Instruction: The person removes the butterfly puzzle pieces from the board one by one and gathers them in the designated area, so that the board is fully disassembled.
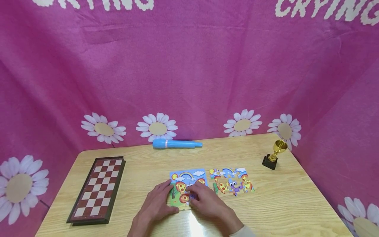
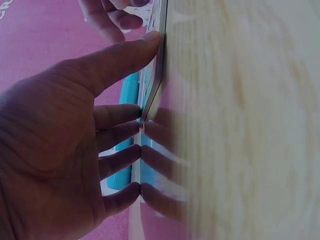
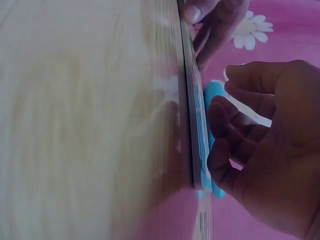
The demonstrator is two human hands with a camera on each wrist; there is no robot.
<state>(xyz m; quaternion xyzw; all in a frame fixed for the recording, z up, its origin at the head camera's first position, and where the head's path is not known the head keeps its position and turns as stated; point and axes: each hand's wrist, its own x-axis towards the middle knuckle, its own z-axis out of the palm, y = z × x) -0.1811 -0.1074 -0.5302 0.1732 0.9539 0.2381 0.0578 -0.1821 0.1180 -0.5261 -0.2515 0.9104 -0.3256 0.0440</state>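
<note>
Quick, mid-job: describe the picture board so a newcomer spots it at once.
On the wooden table, find the left hand and right hand near the front middle. The picture board lies partly under them, between the checkered board and the puzzle pieces. Unlike those small separate pieces, it is one big rectangle with a rainbow printed across blue sky.

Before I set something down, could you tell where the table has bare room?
Bare room lies between the chessboard and left hand, and between the blue stick and picture puzzle. A larger patch lies right of the loose pieces, nearer than the trophy. Crowded: the puzzle, with the right hand over it and pieces close beside.
</note>
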